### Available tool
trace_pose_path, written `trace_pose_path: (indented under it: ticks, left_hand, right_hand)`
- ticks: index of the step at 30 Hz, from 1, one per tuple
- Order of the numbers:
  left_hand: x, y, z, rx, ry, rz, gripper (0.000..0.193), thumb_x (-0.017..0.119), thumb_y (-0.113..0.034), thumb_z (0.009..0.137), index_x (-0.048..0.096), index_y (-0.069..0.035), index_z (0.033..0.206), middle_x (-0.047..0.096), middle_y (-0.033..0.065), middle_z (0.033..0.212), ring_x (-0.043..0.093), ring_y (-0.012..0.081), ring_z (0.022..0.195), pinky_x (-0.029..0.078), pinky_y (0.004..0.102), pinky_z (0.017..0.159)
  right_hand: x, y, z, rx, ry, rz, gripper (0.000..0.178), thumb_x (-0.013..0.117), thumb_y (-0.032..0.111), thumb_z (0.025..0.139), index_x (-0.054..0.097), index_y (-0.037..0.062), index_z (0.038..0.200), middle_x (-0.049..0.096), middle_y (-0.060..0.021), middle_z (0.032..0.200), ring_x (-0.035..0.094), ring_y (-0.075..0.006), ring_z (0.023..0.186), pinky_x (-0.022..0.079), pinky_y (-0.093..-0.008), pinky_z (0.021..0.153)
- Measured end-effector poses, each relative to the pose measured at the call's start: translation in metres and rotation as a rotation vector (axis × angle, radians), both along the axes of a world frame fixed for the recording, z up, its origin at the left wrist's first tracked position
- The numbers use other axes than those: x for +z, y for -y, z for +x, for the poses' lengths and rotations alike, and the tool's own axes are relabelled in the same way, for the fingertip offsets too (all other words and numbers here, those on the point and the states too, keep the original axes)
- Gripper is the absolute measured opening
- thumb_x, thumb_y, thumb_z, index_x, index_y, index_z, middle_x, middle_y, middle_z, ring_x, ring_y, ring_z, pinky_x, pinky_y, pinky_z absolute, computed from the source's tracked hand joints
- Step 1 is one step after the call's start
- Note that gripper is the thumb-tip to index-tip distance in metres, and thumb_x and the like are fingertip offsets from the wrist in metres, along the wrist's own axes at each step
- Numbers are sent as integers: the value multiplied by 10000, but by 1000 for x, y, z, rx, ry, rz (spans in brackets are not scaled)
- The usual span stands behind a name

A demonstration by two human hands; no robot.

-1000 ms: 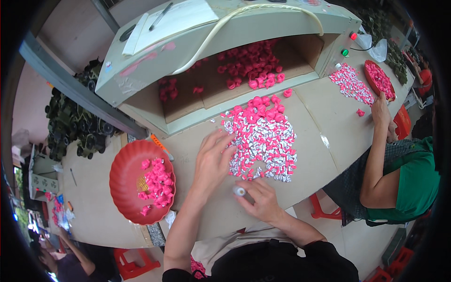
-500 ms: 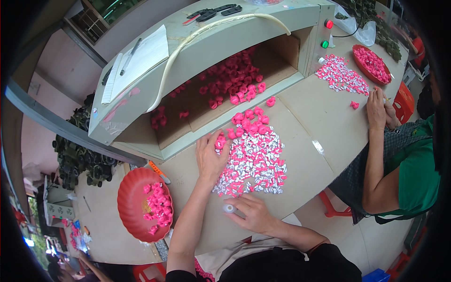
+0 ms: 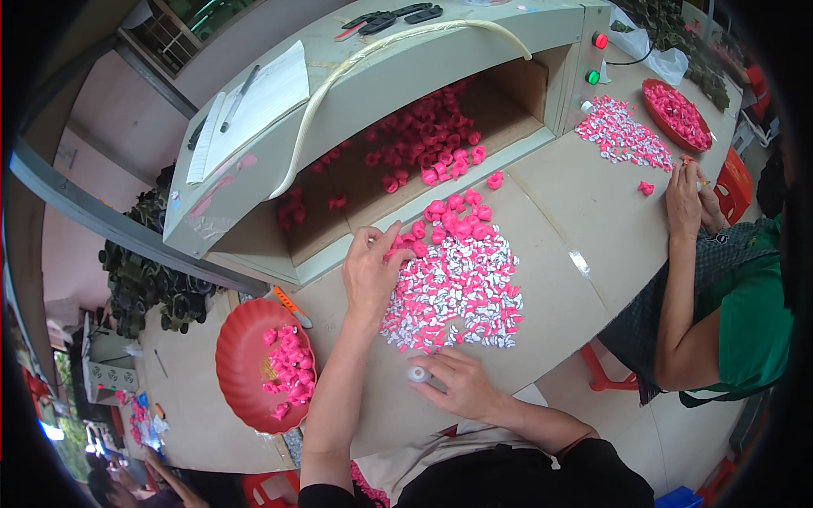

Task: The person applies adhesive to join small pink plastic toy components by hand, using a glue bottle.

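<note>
My left hand (image 3: 370, 275) is at the near end of a cluster of round, hollow-looking pink plastic pieces (image 3: 461, 222). Its thumb and forefinger are apart, with pink pieces between and beside them; none is clearly gripped. Below the cluster spreads a flat heap of small pink-and-white pieces (image 3: 453, 288). Close to the heap's front edge, my right hand (image 3: 464, 385) has its fingers wrapped round a small whitish bottle (image 3: 417, 373), whose round end points left. The rest of the bottle is hidden by the hand.
A scalloped red bowl (image 3: 241, 372) with pink pieces stands left, beside an orange cutter knife (image 3: 292, 306). Behind my hands is a grey open-fronted box (image 3: 542, 140), more pink pieces inside. At right, a co-worker's hands (image 3: 690, 203) work near another heap (image 3: 622, 135) and red bowl (image 3: 677, 116).
My left hand has lifted its fingers and opened them beside the pink cluster, shifting slightly up and left. My right hand keeps the bottle in place. The whole view has shifted slightly.
</note>
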State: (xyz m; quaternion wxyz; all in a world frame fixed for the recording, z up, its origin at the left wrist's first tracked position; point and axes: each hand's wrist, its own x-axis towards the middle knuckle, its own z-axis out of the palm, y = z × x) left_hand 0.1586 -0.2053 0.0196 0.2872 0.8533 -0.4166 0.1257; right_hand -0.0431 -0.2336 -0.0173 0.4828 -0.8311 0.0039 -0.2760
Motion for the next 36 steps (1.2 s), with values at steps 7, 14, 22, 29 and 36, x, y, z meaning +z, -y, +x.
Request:
trace_pose_path:
  ticks: [7,14,22,29,36]
  left_hand:
    - [-10,-16,6,-8,-655,-363,462,726,17,719,623,-17,1168,580,68,993,598,125,814,502,253,695]
    - [11,-39,-18,60,-721,-128,408,681,38,765,617,-5,1165,630,114,994,637,135,844,524,259,714]
    - [13,-83,-62,31,-502,-290,357,607,103,791,633,6,1134,611,102,1065,616,162,956,514,252,805]
    - [-19,-128,-79,226,-462,-252,341,547,143,788,679,-25,1053,624,133,1011,616,226,936,523,306,770]
    - [-20,-130,-85,207,-551,-327,375,563,98,827,621,-44,1168,565,92,1039,601,188,933,504,285,811]
  right_hand:
    - [-1,-2,0,22,-37,15,315,714,141,758,588,48,1030,599,-79,821,560,-247,735,461,-349,648]
    - [-2,0,-2,-2,-3,34,297,739,137,739,625,45,998,617,-67,776,557,-216,690,454,-324,620]
    - [5,-1,1,-4,-49,58,320,734,148,751,608,51,1028,617,-64,805,558,-234,718,456,-338,639]
    - [2,-1,2,0,-40,74,295,751,112,728,638,40,991,647,-85,835,579,-224,666,469,-332,606]
    - [0,-5,-2,-28,-58,71,300,762,83,703,644,29,974,670,-83,872,610,-233,721,490,-328,652]
